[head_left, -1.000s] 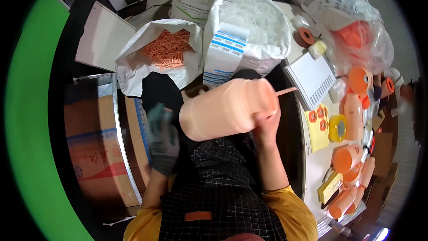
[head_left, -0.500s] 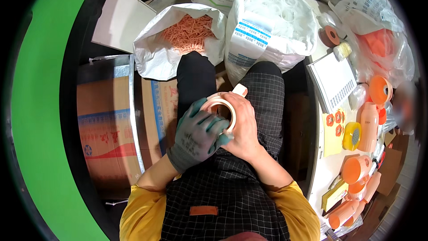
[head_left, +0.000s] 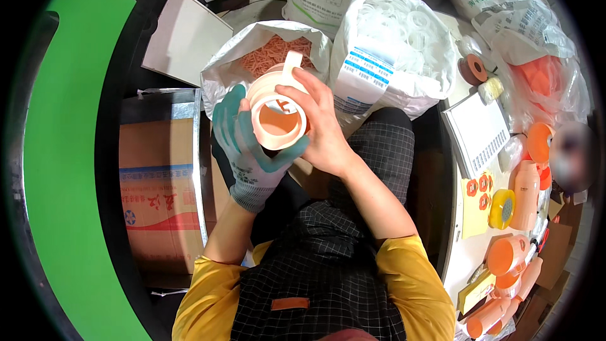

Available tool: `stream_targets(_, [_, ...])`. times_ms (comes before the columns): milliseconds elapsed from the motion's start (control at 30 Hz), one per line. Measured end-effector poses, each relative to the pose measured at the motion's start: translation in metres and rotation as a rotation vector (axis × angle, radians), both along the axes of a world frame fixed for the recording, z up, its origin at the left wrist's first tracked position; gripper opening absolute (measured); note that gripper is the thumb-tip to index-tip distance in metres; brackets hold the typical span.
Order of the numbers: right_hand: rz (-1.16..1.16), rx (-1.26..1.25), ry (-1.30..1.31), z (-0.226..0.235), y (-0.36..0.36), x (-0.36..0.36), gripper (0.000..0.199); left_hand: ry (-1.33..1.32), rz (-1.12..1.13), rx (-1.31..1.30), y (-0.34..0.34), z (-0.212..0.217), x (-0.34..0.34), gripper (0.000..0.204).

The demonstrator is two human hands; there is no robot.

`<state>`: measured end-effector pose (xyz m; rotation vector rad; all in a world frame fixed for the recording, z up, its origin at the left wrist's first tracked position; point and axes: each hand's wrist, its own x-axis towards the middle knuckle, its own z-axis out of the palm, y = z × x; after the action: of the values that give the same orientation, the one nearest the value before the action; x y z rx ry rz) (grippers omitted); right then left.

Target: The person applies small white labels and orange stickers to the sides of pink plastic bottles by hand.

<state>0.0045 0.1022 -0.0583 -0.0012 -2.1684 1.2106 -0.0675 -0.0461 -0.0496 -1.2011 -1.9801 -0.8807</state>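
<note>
A hollow peach plastic cylinder with a round mouth and a tab like a handle at its top is between my two hands. Its opening faces me. My left hand, in a grey-green glove, wraps the cylinder from the left and below. Bare, my right hand grips its right side, fingers near the tab. Just behind the part stands an open white sack of thin peach plastic pieces.
A white bag of clear plastic rings stands beyond my right knee. On the right bench lie a white box, a yellow tape roll and several peach cylinders. A cardboard carton sits left, near a green surface.
Both hands have lifted the peach cylinder away from my lap, up toward the sack of peach pieces. It has turned, so its mouth and tab show more, and the gloved hand now shows its palm side.
</note>
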Motion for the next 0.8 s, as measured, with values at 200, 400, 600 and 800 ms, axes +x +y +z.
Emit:
stream_targets(200, [0.168,0.045,-0.211,0.017,0.024,0.058,0.093,-0.335,-0.300,-0.070,-0.011,-0.022,0.030,0.117])
stream_targets(400, [-0.142,-0.524,-0.444,0.006,0.124,0.108,0.021,-0.621,-0.611,-0.079,0.011,-0.022,0.073,0.104])
stream_targets(600, [-0.894,0.368,-0.479,-0.035,0.277,0.033,0.019,-0.553,-0.664,-0.110,0.023,-0.023,0.074,0.097])
stream_targets(800, [-0.828,0.347,-0.644,-0.031,0.273,0.019,0.016,-0.501,-0.625,-0.134,0.023,-0.019,0.074,0.093])
